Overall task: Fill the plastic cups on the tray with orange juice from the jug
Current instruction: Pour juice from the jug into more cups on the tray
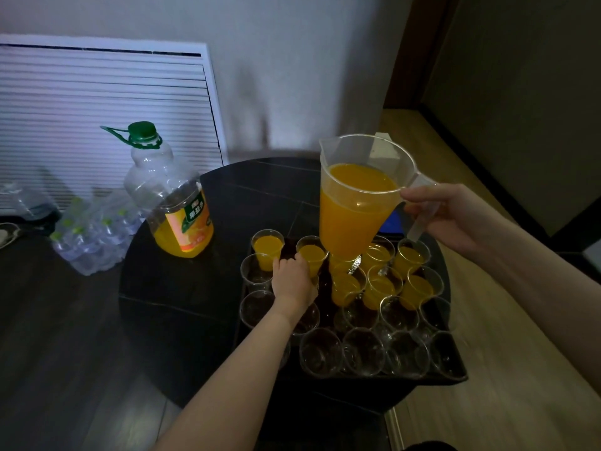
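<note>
The right hand (445, 216) is wrapped around the handle of a clear plastic jug (357, 203), holding it in the air above the far middle of the tray (455, 374). The jug is a little over half full of orange juice and stands nearly upright, its spout turned to the left, away from the hand.

The left hand (292, 281) reaches over the left part of the tray, its fingers curled around a filled cup (312, 253) in the back row. Another filled cup (268, 247) stands just left of it. Further filled cups cluster on the right under and beside the jug, while the near rows and the left edge hold empty clear cups (320, 351).

The dark tray sits on a round black table (182, 288). On the table to the left stands a large clear juice bottle (169, 196) with a green cap and carrying loop, only its bottom part still holding juice. Its orange-and-green label bears Chinese characters too small to read surely. A shrink-wrapped pack of small water bottles (91, 236) lies on the floor beyond, before a white slatted panel (104, 118).
</note>
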